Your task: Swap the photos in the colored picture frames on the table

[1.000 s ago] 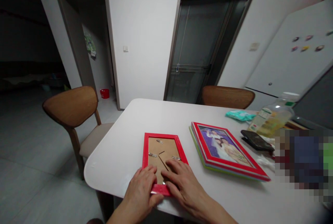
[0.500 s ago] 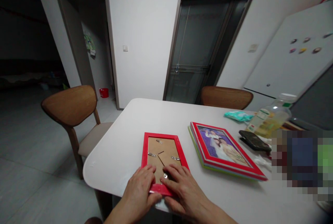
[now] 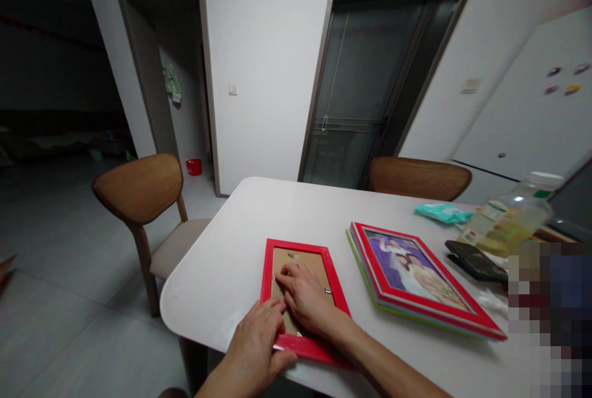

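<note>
A red picture frame (image 3: 342,290) lies face down on the white table, its brown backboard (image 3: 314,265) facing up. Small metal clips sit around the board, one of them at the right edge (image 3: 328,291). My left hand (image 3: 259,339) grips the near left corner, fingers over the left rail and thumb along the near edge. Across the backboard reaches my right hand (image 3: 305,299), its fingers bent together at the left-side metal clip (image 3: 274,278), which they partly cover. My right wrist and forearm hide the near right part of the frame.
To the right lies a stack of framed pictures, a red-framed photo (image 3: 416,268) on top. Beyond it are a dark phone (image 3: 476,260), a bottle of yellowish liquid (image 3: 513,213) and a teal packet (image 3: 443,213). Wooden chairs stand at the left (image 3: 143,191) and far side (image 3: 420,177).
My right hand has moved from the near clip up and left across the backboard to the left clip. My left hand stays on the near left corner. The view has shifted slightly left.
</note>
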### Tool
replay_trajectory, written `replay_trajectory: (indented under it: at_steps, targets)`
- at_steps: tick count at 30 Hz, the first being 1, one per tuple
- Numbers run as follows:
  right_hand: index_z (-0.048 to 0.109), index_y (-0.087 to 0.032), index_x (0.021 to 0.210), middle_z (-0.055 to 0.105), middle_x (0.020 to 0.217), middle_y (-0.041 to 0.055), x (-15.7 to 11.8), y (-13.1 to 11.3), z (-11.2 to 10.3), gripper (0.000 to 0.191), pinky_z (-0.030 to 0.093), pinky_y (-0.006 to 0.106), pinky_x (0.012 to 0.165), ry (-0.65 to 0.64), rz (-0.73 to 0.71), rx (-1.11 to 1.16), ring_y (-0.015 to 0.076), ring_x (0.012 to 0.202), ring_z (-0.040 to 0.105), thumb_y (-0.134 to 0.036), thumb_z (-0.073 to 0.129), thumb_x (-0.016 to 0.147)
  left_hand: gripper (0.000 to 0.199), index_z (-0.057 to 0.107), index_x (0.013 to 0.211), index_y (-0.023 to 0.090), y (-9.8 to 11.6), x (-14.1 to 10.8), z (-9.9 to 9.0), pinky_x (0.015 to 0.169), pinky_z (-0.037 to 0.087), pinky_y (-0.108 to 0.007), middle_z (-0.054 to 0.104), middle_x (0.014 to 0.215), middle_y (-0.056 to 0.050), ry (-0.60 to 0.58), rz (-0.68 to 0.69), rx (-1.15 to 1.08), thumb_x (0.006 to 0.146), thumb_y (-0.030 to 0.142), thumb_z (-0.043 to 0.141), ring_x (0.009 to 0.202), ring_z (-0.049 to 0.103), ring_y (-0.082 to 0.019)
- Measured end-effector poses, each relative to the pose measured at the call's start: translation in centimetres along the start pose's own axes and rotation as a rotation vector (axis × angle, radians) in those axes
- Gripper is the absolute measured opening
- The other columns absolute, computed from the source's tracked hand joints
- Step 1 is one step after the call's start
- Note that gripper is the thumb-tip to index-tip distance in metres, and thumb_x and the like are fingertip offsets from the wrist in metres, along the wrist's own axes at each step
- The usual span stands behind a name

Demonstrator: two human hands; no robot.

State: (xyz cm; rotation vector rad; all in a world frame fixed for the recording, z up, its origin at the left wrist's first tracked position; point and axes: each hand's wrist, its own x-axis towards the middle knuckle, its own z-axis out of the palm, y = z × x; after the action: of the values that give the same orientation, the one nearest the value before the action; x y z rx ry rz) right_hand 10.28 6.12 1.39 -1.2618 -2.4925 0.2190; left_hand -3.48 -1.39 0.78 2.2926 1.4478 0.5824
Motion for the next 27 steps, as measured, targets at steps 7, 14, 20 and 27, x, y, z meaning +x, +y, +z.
replay_trajectory:
  at_steps: [7, 14, 20, 27]
  targets:
    - [0.061, -0.021, 0.083, 0.056, 0.084, 0.0026, -0.2, 0.5, 0.0, 0.021, 0.03, 0.027, 0.074, 0.029, -0.032, 0.058, 0.0157, 0.085, 0.045, -0.016, 0.043, 0.076, 0.042, 0.054, 0.1, 0.015, 0.0, 0.1, -0.2, 0.099, 0.027, -0.037, 0.047, 0.123, -0.011, -0.04, -0.02, -0.011, 0.06, 0.022, 0.066, 0.116, 0.037, -0.023]
    - [0.064, -0.016, 0.08, 0.063, 0.08, 0.0079, 3.9, 4.6, 0.2, 0.026, 0.034, 0.024, 0.064, 0.146, 0.345, 0.047, 0.0159, 0.073, 0.055, -0.027, 0.041, 0.078, 0.043, 0.055, 0.099, 0.015, -0.4, -0.1, 0.1, 0.098, 0.028, -0.038, 0.046, 0.123, -0.011, -0.025, -0.007, -0.027, 0.058, 0.023, 0.067, 0.116, 0.037, -0.024]
    - [0.064, -0.017, 0.07, 0.065, 0.072, 0.0066, 5.1, 5.9, 0.5, 0.022, 0.032, 0.023, 0.054, 0.139, 0.49, 0.042, 0.0149, 0.065, 0.056, -0.033, 0.048, 0.072, 0.043, 0.054, 0.1, 0.016, -0.5, 0.1, 0.2, 0.098, 0.029, -0.039, 0.047, 0.123, -0.011, 0.0, -0.004, -0.02, 0.059, 0.02, 0.064, 0.116, 0.037, -0.024]
    - [0.063, -0.018, 0.07, 0.066, 0.076, 0.0073, 5.2, 6.4, 0.8, 0.018, 0.033, 0.023, 0.058, 0.157, 0.582, 0.087, 0.0167, 0.072, 0.057, -0.032, 0.05, 0.07, 0.054, 0.052, 0.107, 0.01, 0.3, 0.3, 0.3, 0.098, 0.029, -0.041, 0.046, 0.123, -0.015, -0.034, -0.039, 0.049, 0.057, 0.024, 0.066, 0.115, 0.039, -0.026]
